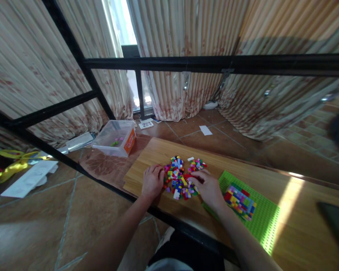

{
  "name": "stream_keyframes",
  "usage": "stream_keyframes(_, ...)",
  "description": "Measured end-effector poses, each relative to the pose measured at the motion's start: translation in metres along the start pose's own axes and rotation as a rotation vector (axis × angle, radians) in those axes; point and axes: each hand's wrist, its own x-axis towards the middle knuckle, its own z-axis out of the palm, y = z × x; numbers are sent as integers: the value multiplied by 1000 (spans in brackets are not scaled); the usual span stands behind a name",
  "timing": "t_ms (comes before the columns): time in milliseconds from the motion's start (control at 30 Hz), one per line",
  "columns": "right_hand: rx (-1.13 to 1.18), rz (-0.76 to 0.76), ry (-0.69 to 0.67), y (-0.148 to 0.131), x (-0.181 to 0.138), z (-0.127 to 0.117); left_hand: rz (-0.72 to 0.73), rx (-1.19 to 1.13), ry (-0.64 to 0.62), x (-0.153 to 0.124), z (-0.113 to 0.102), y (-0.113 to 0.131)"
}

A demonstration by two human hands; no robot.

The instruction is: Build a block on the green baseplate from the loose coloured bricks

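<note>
Two hands [153, 181] [208, 187] among many bricks [175, 175]; one baseplate [263, 216].

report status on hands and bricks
Left hand left of loose bricks, right hand right; any hold unclear. Bricks spread on table. Right forearm partly hides green board.

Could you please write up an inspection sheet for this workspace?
Surface: wooden table, with a sunlit stripe at right.
Work items: loose coloured bricks in a pile; green baseplate bearing a patch of assembled bricks.
Clutter: dark object at the table's right, unidentified; off the table, plastic box with a few pieces inside, white sheet.
Hands: left hand at the pile's left edge, right hand at its right; grip unclear.
Cables: nothing seen for certain.
Surroundings: patterned curtains, black metal frame, tiled floor.
</note>
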Motion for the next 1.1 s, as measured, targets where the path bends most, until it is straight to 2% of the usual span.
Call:
stream_keyframes(233,-63,-1,-42,6,-9,-2,-5,-2,-6,1,-1,1)
stream_keyframes(400,-221,-28,-86,5,-16,-5,3,-5,-5,2,-2,1)
stream_keyframes(633,-305,-71,-19,6,-19,2,11,5,3,3,-4,3)
stream_keyframes(833,-250,-5,22,6,-20,1,0,21,0,3,-3,2)
stream_keyframes(1100,-27,74,202,-4,-32,-20,11,15,-4,3,-3,1)
